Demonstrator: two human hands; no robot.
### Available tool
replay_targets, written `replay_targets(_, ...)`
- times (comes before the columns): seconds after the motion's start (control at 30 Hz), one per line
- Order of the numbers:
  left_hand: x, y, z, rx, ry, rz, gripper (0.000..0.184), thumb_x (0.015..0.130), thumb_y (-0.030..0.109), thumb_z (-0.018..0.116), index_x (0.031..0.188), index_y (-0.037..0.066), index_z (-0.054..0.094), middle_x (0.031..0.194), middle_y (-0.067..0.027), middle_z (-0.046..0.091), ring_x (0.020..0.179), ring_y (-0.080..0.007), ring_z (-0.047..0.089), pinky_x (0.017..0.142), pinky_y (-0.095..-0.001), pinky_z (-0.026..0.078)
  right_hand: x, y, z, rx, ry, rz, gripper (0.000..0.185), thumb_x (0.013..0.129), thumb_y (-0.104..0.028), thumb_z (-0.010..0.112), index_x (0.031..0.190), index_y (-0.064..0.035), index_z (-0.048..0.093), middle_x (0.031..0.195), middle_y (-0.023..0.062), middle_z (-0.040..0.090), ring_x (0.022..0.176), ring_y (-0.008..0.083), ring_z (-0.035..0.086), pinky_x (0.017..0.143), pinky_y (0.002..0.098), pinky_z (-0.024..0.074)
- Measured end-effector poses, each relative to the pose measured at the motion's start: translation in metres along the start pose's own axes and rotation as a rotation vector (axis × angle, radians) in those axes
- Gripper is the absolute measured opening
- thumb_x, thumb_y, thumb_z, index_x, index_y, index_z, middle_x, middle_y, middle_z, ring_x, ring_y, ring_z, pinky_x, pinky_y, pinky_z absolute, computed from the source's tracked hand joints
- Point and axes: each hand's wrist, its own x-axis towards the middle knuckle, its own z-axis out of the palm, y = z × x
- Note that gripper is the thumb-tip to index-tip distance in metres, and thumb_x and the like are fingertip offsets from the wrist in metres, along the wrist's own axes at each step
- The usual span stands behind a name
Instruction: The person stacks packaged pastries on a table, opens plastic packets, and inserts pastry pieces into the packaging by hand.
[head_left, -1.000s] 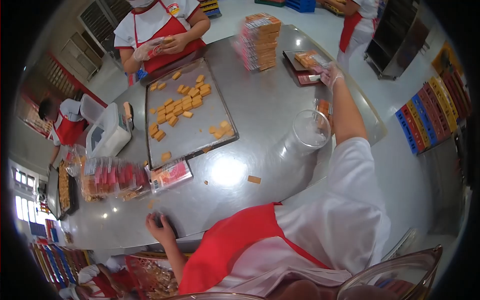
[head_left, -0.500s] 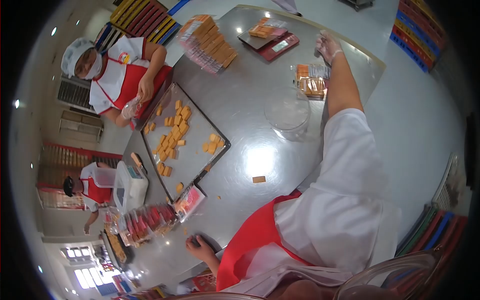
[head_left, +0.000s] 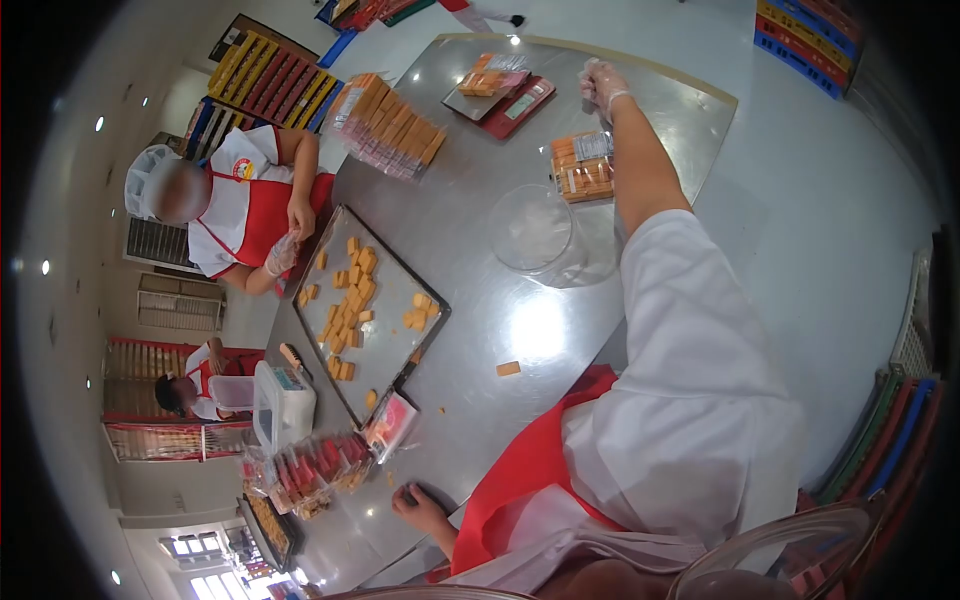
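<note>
In the head view my right hand (head_left: 603,88), in a clear plastic glove, reaches out over the table's far right end. Its fingers are curled, and anything inside them is too small to make out. Beside that forearm lies a clear pack of orange biscuits (head_left: 583,165) with a printed label. A round clear plastic tub (head_left: 535,232) stands close by. A red digital scale (head_left: 518,108) carries another biscuit pack (head_left: 490,75). My left hand (head_left: 422,507) rests bare at the near table edge, fingers loosely curled, with crumbs near it.
A dark-rimmed tray (head_left: 405,265) holds loose biscuits. One biscuit (head_left: 508,368) lies on the steel table (head_left: 450,330). Stacked packs (head_left: 390,125), red packages (head_left: 318,468) and a white container (head_left: 283,400) stand around. A co-worker (head_left: 245,205) is across the table.
The camera view has turned slightly, so the table contents appear shifted. My right hand stays beyond the scale and my left at the table edge. A person in the background has raised an arm.
</note>
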Motion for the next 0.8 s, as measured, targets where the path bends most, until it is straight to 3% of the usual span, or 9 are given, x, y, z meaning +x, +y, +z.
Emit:
replay_targets(0.13, 0.0, -0.008, 0.003, 0.024, 0.035, 0.02, 0.024, 0.077, 0.017, 0.058, 0.094, 0.001, 0.052, 0.099, -0.0168, 0.049, 0.09, -0.033, 0.048, 0.078, -0.04, 0.04, -0.016, -0.014, 0.016, -0.257, 0.14, 0.022, 0.017, 0.084, -0.021, 0.051, 0.087, -0.0042, 0.048, 0.069, 0.0048, 0.048, 0.049, 0.0103, 0.045, 0.04, 0.021, 0.0388)
replay_targets(0.23, -0.001, 0.002, 0.001, 0.023, 0.053, -0.018, 0.024, 0.076, 0.017, 0.058, 0.093, 0.001, 0.053, 0.099, -0.0169, 0.049, 0.09, -0.0329, 0.049, 0.078, -0.0404, 0.04, -0.008, -0.012, 0.025, -0.204, 0.197, 0.123, 0.023, 0.083, -0.026, 0.052, 0.088, -0.0037, 0.05, 0.064, 0.0046, 0.048, 0.046, 0.0115, 0.046, 0.037, 0.0229, 0.0366)
replay_targets(0.33, 0.0, 0.004, 0.0, 0.012, 0.028, -0.034, 0.023, 0.076, 0.017, 0.059, 0.091, 0.001, 0.054, 0.099, -0.0165, 0.049, 0.091, -0.0325, 0.049, 0.078, -0.0405, 0.04, -0.001, -0.01, 0.025, -0.223, 0.093, 0.141, 0.032, 0.083, -0.035, 0.051, 0.089, -0.0034, 0.054, 0.058, 0.0054, 0.049, 0.044, 0.0141, 0.047, 0.039, 0.0281, 0.0368)
replay_targets(0.43, -0.001, 0.005, -0.001, 0.044, 0.019, -0.012, 0.022, 0.076, 0.018, 0.059, 0.088, 0.001, 0.055, 0.1, -0.0156, 0.05, 0.092, -0.0322, 0.049, 0.079, -0.0405, 0.04, -0.024, -0.033, 0.035, -0.627, 0.075, 0.125, 0.041, 0.082, -0.045, 0.05, 0.08, -0.0038, 0.056, 0.054, 0.0066, 0.048, 0.044, 0.0159, 0.047, 0.043, 0.0329, 0.0371)
replay_targets(0.63, 0.001, 0.001, 0.002, 0.083, 0.022, -0.002, 0.021, 0.076, 0.019, 0.059, 0.087, 0.001, 0.056, 0.098, -0.0144, 0.051, 0.092, -0.0324, 0.05, 0.078, -0.0408, 0.04, -0.03, -0.048, 0.04, -0.904, 0.035, 0.204, 0.052, 0.08, -0.053, 0.048, 0.072, -0.0026, 0.056, 0.054, 0.0078, 0.049, 0.046, 0.016, 0.048, 0.05, 0.0338, 0.0384)
replay_targets(0.73, 0.0, -0.003, 0.003, 0.107, 0.026, 0.016, 0.022, 0.076, 0.019, 0.058, 0.087, 0.001, 0.055, 0.096, -0.0143, 0.051, 0.09, -0.0322, 0.05, 0.078, -0.0409, 0.04, -0.027, -0.044, 0.044, -0.847, 0.067, 0.164, 0.053, 0.077, -0.056, 0.051, 0.071, -0.003, 0.056, 0.05, 0.0053, 0.045, 0.047, 0.0162, 0.048, 0.045, 0.0321, 0.0382)
replay_targets(0.8, 0.001, -0.011, 0.005, 0.113, 0.029, 0.008, 0.022, 0.076, 0.018, 0.058, 0.088, 0.0, 0.055, 0.095, -0.0143, 0.051, 0.089, -0.0319, 0.051, 0.077, -0.0407, 0.04, -0.008, -0.026, 0.043, -0.622, 0.107, 0.172, 0.051, 0.075, -0.056, 0.055, 0.069, -0.0047, 0.053, 0.05, 0.0036, 0.042, 0.045, 0.0164, 0.046, 0.041, 0.0299, 0.0363)
